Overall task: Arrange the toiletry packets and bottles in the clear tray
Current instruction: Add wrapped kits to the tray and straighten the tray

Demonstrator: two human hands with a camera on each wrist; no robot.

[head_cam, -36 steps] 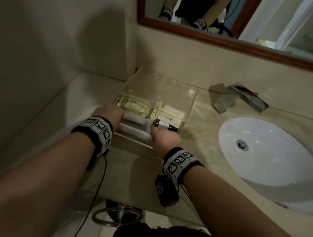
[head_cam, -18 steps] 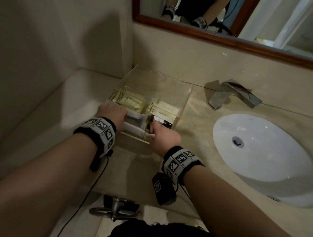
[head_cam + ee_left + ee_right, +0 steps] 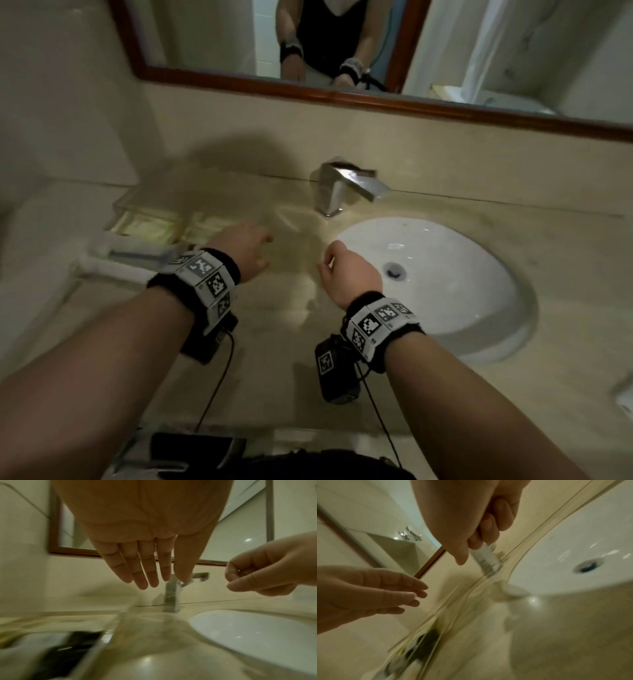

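Hovering left hand (image 3: 145,536) flat, right hand (image 3: 267,574) curled.

Clear tray (image 3: 123,202) smeared by motion blur, right end lost behind the left hand (image 3: 245,248). Packets (image 3: 147,226) inside unreadable. Dark bottle (image 3: 68,646) just a streak. Right hand (image 3: 346,270) fingertips curled under, hidden from the head view.

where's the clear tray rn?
Head view: clear tray sits far left on the counter, left of the faucet, beyond the left hand.
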